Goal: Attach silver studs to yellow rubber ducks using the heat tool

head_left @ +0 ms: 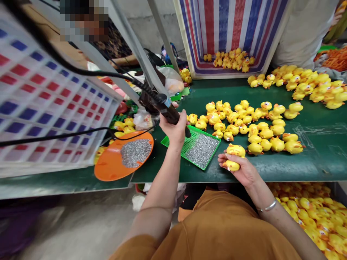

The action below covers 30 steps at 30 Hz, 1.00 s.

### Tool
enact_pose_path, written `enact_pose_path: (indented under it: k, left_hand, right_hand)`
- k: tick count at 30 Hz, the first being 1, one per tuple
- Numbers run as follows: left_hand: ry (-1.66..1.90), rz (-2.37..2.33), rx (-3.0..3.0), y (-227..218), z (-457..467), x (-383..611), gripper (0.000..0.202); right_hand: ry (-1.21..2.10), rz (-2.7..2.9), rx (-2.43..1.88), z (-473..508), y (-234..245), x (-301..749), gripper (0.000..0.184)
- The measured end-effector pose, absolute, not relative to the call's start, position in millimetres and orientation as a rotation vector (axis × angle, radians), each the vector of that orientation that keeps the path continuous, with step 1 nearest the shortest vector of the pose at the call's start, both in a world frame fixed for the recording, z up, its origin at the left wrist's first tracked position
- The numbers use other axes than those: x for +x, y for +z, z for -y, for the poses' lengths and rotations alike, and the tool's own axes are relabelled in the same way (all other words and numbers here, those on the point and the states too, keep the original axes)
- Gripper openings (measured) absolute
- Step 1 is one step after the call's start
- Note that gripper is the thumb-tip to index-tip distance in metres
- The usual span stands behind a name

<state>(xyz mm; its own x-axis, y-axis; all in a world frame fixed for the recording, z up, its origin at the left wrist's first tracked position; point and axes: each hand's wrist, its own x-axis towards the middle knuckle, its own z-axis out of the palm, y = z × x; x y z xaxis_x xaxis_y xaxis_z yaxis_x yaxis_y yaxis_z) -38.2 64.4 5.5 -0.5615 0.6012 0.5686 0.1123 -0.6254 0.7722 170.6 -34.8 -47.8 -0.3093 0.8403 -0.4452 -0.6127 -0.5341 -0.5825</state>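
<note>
My left hand (175, 130) is wrapped round the handle of a black electric screwdriver (162, 105) that hangs from a cable, its tip over a green tray (170, 139) of small silver screws. My right hand (242, 169) lies palm up at the table's front edge and holds a yellow toy duck (234, 155). A spread of loose yellow ducks (252, 124) lies just beyond that hand on the green table (311, 159).
An orange dish (108, 168) with more screws sits left of the tray. A striped box (230, 36) with ducks stands at the back. More ducks lie far right (311, 85) and in a bin below the table (317, 216). A person sits opposite, back left.
</note>
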Motion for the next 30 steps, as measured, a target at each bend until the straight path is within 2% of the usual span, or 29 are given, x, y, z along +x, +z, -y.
enact_pose_path:
  k: [11,18,24,30]
  left_hand:
    - [2.213,-1.207,1.250,-12.1,-67.3,-39.8,0.032]
    - [2.251,-0.993,1.200,22.4,-40.5,-29.3,0.025]
    - [2.092,-0.809,1.081,48.6,-7.4,11.2,0.024]
    - [2.014,-0.730,1.058,53.4,3.8,43.9,0.028]
  right_hand:
    - [1.969,0.393,-0.963,34.6,-58.1,163.1,0.032]
    - [1.930,0.470,-0.866,32.5,-43.1,150.8,0.040]
    - [1.855,0.542,-0.839,35.4,-33.4,149.6,0.050]
    - [1.821,0.451,-0.832,44.7,-36.2,169.4,0.045]
